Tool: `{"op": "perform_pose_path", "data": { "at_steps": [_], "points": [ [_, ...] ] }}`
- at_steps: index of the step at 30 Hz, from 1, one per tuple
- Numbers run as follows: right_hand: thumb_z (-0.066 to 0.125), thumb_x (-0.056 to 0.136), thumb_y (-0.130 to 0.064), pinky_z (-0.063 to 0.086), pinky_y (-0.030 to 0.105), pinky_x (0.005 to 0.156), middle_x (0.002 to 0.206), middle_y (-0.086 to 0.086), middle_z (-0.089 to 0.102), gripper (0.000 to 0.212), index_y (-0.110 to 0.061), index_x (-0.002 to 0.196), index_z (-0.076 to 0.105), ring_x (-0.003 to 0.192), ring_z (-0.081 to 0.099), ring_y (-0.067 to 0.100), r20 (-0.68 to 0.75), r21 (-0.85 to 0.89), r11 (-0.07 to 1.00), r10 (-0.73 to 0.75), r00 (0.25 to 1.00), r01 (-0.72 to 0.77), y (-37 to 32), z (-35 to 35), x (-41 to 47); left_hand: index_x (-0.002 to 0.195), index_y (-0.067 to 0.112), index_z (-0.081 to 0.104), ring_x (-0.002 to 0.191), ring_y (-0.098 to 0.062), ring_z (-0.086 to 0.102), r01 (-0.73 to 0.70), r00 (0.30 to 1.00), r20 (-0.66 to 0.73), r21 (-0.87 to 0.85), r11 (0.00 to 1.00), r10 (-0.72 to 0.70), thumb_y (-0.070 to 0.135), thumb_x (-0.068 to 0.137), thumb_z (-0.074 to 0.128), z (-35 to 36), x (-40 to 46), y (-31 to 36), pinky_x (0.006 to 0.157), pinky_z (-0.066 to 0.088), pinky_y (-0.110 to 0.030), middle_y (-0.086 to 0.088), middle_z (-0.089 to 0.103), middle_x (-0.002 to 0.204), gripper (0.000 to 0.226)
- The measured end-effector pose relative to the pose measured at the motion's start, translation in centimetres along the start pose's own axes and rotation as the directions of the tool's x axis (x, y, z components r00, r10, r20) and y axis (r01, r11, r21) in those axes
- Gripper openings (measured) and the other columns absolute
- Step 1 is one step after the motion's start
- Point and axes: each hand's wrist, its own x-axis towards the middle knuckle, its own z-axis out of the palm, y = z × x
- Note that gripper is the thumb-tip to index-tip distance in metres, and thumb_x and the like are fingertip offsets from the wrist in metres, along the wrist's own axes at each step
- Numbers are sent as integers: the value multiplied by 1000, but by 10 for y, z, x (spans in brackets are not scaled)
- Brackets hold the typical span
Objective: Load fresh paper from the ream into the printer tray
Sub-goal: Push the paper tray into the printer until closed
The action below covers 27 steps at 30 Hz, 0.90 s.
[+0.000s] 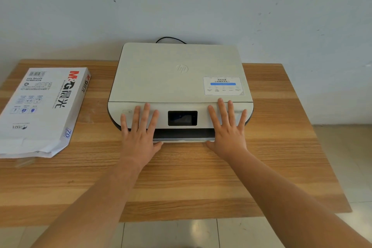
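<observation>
Printer [177, 74]: sits on the table [201, 177].
Hands: left hand [138, 137] and right hand [227, 133] flat on printer's front, fingers spread.
Paper ream [40, 110]: left of printer.

One printer [177, 78], one paper ream [40, 110], one wooden table [181, 177], two hands [138, 135]

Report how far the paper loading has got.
Done: nothing visible yet; the ream lies on the table left of the printer. In hand: left hand and right hand are spread flat at the printer's front, thumbs by the tray. Left: open the tray, load paper, close it.
</observation>
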Motion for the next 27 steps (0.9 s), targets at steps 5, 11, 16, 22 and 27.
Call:
{"op": "perform_pose_path", "data": {
  "at_steps": [5,11,16,22,27],
  "points": [
    [63,70,-69,-6,69,110,157,10,-26,124,-26,147,-24,144,-25,34,7,-16,1000,-7,1000,7,0,0,5,149,22,-10,145,-30,-13,-42,999,-7,9,999,42,62,78,58,1,6,2,113,0,-62,-8,-22,157,106],
    [62,69,-71,-4,69,111,158,11,-24,123,-26,148,-20,143,-27,33,-9,-20,1000,-9,1000,9,0,4,7,147,23,-14,144,-31,-17,-63,998,-5,33,997,63,64,76,58,3,11,0,112,-1,-63,-9,-24,156,110],
    [61,67,-73,-3,69,111,158,11,-21,123,-26,149,-17,145,-21,34,-15,-33,999,-18,1000,18,2,3,8,146,24,-16,144,-30,-18,-58,998,2,33,998,57,67,73,59,2,14,-3,112,0,-63,-8,-25,156,114],
    [60,69,-73,-4,68,111,158,12,-20,120,-25,149,-16,146,-17,35,-29,-46,999,-13,999,11,0,3,9,144,22,-23,142,-31,-24,-46,999,16,51,998,45,68,73,57,0,18,-1,112,-2,-63,-8,-31,153,117],
    [62,67,-72,-2,68,111,159,12,-18,122,-25,150,-15,146,-14,35,-41,-50,999,-17,999,15,0,5,10,145,21,-21,142,-31,-22,-46,999,8,61,997,46,69,73,57,1,18,-1,112,-2,-64,-9,-29,154,117]
  ]
}}
